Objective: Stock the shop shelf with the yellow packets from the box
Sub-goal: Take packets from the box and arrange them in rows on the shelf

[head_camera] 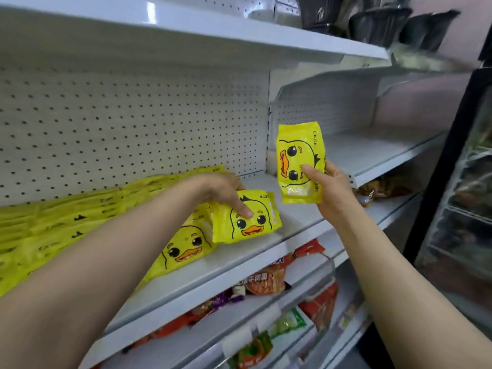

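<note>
Two loose yellow packets: right hand pinches one upright above the shelf; left hand grips another lengthwise on it.

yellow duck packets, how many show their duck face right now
3. One upright in the right hand, one on the shelf under the left hand, one leaning front-left of it. More stacked behind the left arm show no faces.
</note>
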### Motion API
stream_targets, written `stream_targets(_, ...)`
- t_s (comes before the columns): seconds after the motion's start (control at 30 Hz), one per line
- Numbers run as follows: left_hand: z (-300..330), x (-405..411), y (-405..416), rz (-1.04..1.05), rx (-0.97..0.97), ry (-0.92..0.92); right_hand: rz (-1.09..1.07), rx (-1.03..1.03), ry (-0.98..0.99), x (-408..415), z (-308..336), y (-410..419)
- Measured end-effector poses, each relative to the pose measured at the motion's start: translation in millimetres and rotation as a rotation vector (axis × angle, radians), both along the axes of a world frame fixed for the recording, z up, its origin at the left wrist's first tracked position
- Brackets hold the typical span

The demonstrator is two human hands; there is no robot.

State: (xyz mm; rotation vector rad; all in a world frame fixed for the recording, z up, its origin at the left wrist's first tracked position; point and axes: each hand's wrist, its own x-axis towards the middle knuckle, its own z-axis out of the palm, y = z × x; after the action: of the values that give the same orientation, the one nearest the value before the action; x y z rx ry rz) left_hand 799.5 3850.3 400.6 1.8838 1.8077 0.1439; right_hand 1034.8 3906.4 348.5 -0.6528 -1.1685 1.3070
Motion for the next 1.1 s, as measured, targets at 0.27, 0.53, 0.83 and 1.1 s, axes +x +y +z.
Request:
stream_targets(0.27, 1.9, -21.0, 80.6, 0.197, 0.097, 0.084, 0.138, -0.019, -0.015, -4.7, 1.7, 95.3)
stream_targets(0.53, -23.6, -41.8, 106.8, 0.295, 0.028, 0.303, 0.339, -0.006, -0.079, -23.7, 5.7, 169.7)
stream_targets(0.83, -41.1, -43.4, 101.2, 0.381, 0.132, 0.345, 0.503, -0.013, -0.074, -52.7, -8.1, 193.5)
stream_targets(1.1, -56.4, -39.9, 91.0, 0.427, 0.313, 0.440, 0.566, 0.004, -0.100, -66.0, -12.9, 199.7)
